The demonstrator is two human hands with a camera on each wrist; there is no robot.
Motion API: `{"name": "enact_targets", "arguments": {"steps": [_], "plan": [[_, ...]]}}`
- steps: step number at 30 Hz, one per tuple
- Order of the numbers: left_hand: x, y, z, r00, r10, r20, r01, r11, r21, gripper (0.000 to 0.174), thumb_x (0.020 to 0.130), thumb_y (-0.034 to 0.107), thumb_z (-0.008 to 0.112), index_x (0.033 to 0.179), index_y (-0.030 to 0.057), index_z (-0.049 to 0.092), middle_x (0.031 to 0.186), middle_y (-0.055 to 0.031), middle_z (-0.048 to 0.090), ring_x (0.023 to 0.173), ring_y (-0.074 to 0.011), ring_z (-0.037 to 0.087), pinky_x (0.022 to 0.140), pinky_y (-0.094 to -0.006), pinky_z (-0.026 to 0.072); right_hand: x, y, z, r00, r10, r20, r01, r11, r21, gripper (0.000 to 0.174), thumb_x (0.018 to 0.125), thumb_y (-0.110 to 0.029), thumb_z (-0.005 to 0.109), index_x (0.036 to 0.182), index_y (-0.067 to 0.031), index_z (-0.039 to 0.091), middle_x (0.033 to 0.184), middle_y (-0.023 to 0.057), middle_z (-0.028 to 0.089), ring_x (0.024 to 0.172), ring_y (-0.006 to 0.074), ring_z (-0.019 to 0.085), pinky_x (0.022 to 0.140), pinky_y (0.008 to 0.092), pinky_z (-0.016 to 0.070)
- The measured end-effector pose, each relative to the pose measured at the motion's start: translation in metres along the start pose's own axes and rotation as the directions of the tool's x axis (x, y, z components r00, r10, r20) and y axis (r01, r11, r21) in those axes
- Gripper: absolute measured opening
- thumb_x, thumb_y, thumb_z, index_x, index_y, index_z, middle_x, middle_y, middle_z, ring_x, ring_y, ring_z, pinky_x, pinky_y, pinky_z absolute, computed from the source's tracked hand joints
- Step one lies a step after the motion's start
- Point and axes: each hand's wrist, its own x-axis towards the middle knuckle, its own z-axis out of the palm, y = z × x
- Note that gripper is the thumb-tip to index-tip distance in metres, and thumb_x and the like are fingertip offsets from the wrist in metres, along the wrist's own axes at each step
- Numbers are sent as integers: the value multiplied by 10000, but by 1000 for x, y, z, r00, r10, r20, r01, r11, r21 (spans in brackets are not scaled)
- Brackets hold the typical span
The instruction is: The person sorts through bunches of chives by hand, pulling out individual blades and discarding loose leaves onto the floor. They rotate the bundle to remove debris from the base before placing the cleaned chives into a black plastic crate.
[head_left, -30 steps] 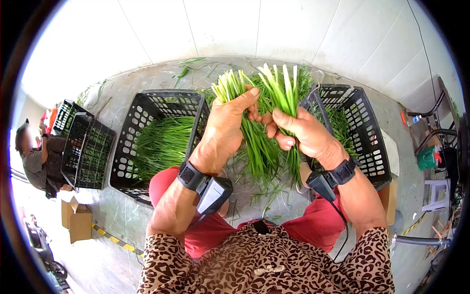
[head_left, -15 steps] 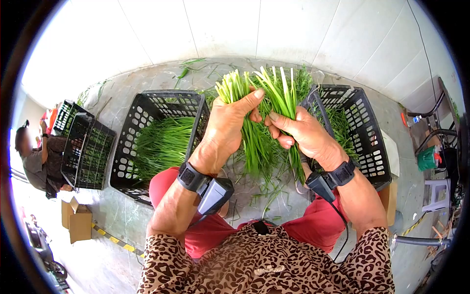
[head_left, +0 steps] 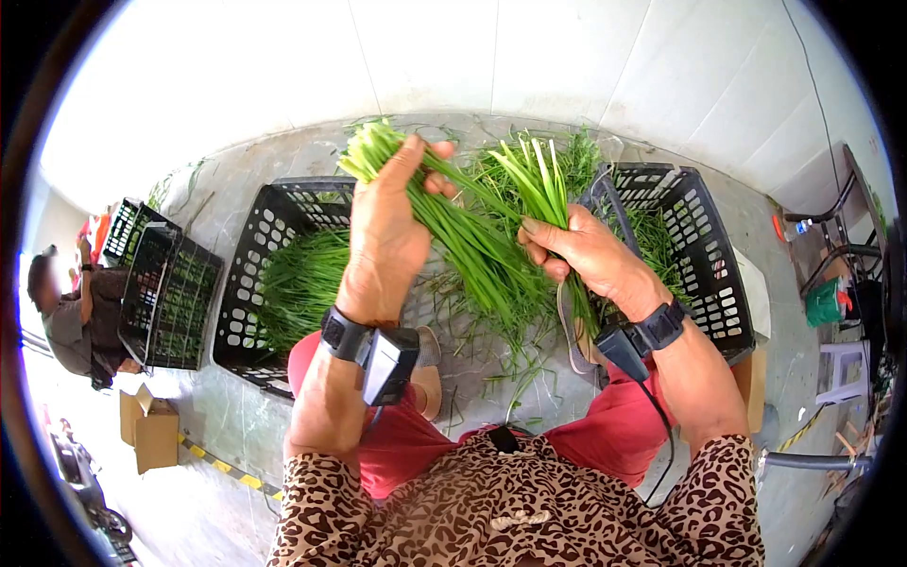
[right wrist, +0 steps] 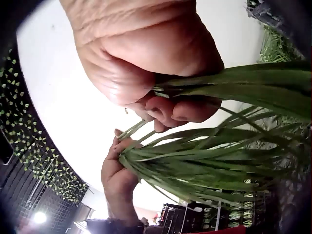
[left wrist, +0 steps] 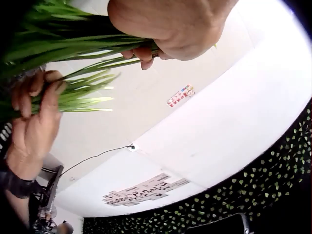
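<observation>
In the head view my left hand [head_left: 389, 222] grips a thick bunch of garlic chives [head_left: 472, 250] just below the pale cut ends, which point up and left. Its long green leaves hang down to the right. My right hand [head_left: 597, 253] holds a smaller bunch of chives [head_left: 537, 180], white ends upward, thumb across the stalks. A few stalks stretch from the left bunch to the right thumb and fingertips. The right wrist view shows the right fingers [right wrist: 168, 112] curled round the stems, with the left hand [right wrist: 119, 178] and its leafy bunch beyond.
A black crate [head_left: 283, 194] with chives laid in it stands at left, another crate [head_left: 704, 250] with greens at right. Loose leaves [head_left: 520, 364] litter the floor between my feet. Far left, a person [head_left: 71, 312] sits beside more crates [head_left: 156, 283]. A white wall [head_left: 425, 57] rises ahead.
My left hand has moved left and slightly up with its bunch, away from the right hand, and its leaves now slant across. The right hand stays nearly in place, still holding its chives.
</observation>
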Motion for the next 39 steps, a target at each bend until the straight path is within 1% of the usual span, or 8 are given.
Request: {"name": "enact_targets", "arguments": {"steps": [7,11,15,18,23,25,28,39], "plan": [[6,23,-13,996,89,1,-88,991,-100,110,891,163,593,899,62,549,732,-12,543,616,-116,443,640,-299,436,-4,10,-42,972,127,-197,-201,884,-422,183,914,-212,531,807,-63,528,615,-25,466,457,49,360,404,216,270],[11,24,-26,990,129,51,-123,986,-109,134,891,189,600,882,71,538,741,-18,548,624,-126,456,638,-305,446,-15,20,-75,902,155,-404,-315,875,-368,203,898,-234,554,806,-54,534,605,-23,461,440,51,348,402,215,260],[3,5,-12,998,38,43,-41,996,74,147,904,230,580,894,90,532,816,-56,615,676,-151,532,596,-323,493,-17,13,-78,961,60,-269,-109,979,-173,248,911,-251,553,855,-9,548,626,-9,467,459,57,362,409,216,297],[-6,-5,5,995,-97,13,95,988,118,115,891,187,595,899,82,548,806,-57,631,710,-151,551,612,-336,507,-15,-2,-52,972,57,-229,-90,987,-137,237,912,-245,555,862,-14,552,626,-10,468,469,54,364,413,215,299],[-14,-24,7,972,-186,142,166,976,140,93,881,151,600,866,64,571,735,-48,610,653,-145,553,605,-317,504,-14,-5,-32,996,21,-91,-32,992,-120,243,912,-272,565,849,-37,564,629,-22,472,490,46,376,429,191,301],[-17,-31,8,962,-218,164,193,969,157,111,887,149,591,834,69,536,681,-28,535,601,-147,518,642,-321,499,-13,-3,-25,997,33,-73,-44,987,-154,233,913,-273,562,849,-50,568,630,-28,475,491,46,381,429,194,304],[-16,-43,4,954,-195,229,167,976,138,99,859,121,626,802,54,582,666,-21,549,579,-136,522,546,-282,459,-11,1,-17,999,28,-43,-38,968,-246,223,911,-275,557,853,-61,575,631,-36,480,496,47,396,428,211,310],[-22,-45,11,973,-193,127,157,955,251,138,819,108,670,770,68,547,644,-4,513,568,-119,485,575,-294,446,-8,-5,2,1000,-9,-1,8,928,-373,215,912,-254,538,853,-51,582,626,-34,483,515,55,406,455,231,321]]}}
